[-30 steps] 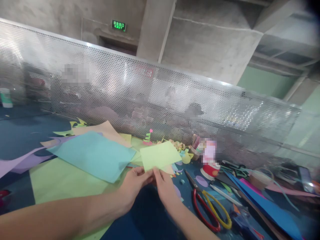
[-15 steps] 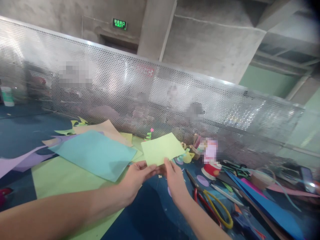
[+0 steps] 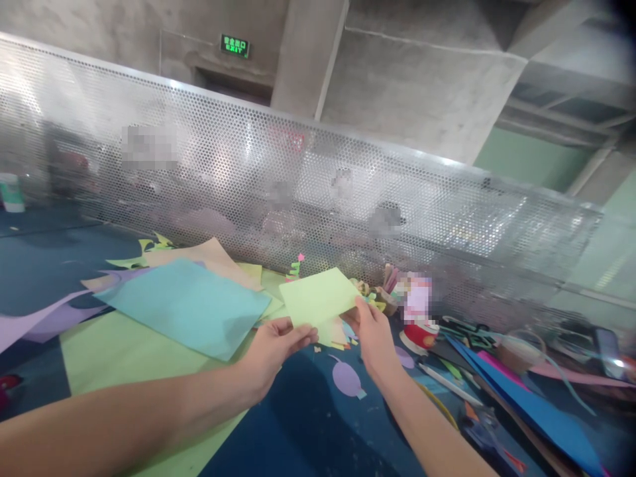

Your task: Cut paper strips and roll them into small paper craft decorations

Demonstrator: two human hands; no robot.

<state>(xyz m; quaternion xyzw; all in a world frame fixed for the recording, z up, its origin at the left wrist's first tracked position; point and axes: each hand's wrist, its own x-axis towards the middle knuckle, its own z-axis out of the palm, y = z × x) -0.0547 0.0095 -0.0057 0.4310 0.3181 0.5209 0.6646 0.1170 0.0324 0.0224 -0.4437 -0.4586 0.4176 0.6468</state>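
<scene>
A small sheet of pale yellow-green paper (image 3: pixel 320 295) is held up over the table, tilted toward me. My left hand (image 3: pixel 278 344) pinches its lower left corner between thumb and fingers. At the right edge of the sheet, my right hand (image 3: pixel 372 331) grips it with the thumb in front and the fingers behind. Below the sheet a purple paper oval (image 3: pixel 346 377) lies on the dark blue table. To the left of my hands is a larger teal sheet (image 3: pixel 183 305), lying on a big light green sheet (image 3: pixel 114 358).
Scissors with a yellow handle (image 3: pixel 440 405) are partly hidden by my right forearm. Farther right lie a red and white roll (image 3: pixel 421 336), a white pen (image 3: pixel 450 384) and blue paper strips (image 3: pixel 541 404). Behind the table stands a perforated metal panel (image 3: pixel 223 159). Purple paper (image 3: pixel 54 321) is at left.
My right hand has slid from the sheet's lower edge to its right edge, moving right. My left hand has kept its corner. The purple oval has come into view, and the forearm now covers the scissors more.
</scene>
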